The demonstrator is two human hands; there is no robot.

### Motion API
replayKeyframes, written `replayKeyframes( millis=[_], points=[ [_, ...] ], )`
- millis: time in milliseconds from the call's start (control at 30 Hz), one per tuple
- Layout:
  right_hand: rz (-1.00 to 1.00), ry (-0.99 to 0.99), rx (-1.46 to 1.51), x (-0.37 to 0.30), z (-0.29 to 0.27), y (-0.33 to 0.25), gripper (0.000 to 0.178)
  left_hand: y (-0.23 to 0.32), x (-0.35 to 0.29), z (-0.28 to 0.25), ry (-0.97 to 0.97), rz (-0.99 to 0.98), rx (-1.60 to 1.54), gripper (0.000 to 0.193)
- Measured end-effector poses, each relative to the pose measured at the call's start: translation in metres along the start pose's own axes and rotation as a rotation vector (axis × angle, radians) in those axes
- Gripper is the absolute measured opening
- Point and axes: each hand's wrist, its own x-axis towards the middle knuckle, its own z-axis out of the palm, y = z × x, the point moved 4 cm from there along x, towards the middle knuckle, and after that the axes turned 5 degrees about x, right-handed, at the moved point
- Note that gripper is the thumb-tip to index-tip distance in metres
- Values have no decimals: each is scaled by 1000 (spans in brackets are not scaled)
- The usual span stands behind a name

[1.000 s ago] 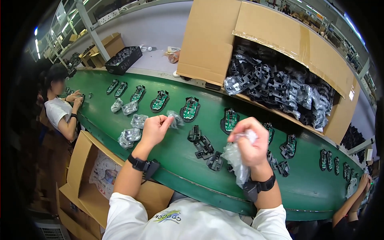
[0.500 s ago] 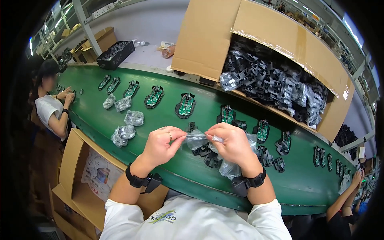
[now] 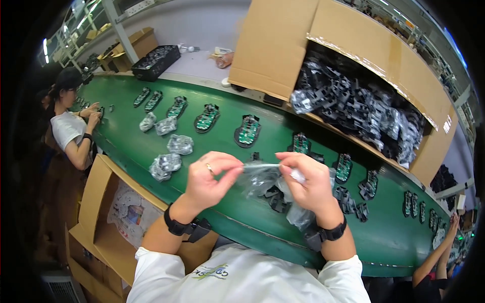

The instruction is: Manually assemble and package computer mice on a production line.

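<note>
Between my hands, a clear plastic bag (image 3: 256, 181) hangs with its edge pulled taut. My left hand (image 3: 213, 178) pinches one end of that edge with thumb and fingertips. The other end is pinched in my right hand (image 3: 309, 181), where more crumpled plastic shows under the fingers. Below the bag, black plastic parts (image 3: 279, 202) lie on the green work surface (image 3: 222, 235), partly covered by the bag and my right hand. Another piece of crumpled clear plastic (image 3: 300, 218) rests beside my right wrist.
Black housings with green circuit boards (image 3: 248, 131) lie in a row along the surface. Several bagged parts (image 3: 165, 166) sit to the left. A cardboard box (image 3: 374, 30) full of black parts stands at the back right, another box (image 3: 96, 202) at the front left. People work on both sides.
My hands have moved slightly apart, and the bag's edge is stretched longer between them. The whole scene has shifted a little to the right in view.
</note>
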Motion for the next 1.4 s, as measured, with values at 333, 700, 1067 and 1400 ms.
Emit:
replayKeyframes(
  millis=[333, 700, 1067, 1400],
  points=[
    [104, -7, -14, 1, -15, -7, 8, -22, -1, 3, 23, 116, 28, 15],
    [-57, 88, -61, 0, -30, 6, 23, -148, -15, -28, -98, -451, 765, 33],
    [104, -152, 26, 10, -5, 8, 22, -45, -14, 36, -113, -391, -687, 43],
    [291, 20, 32, 7, -15, 17, 18, -60, -22, 38, -20, -499, -692, 40]
  ],
)
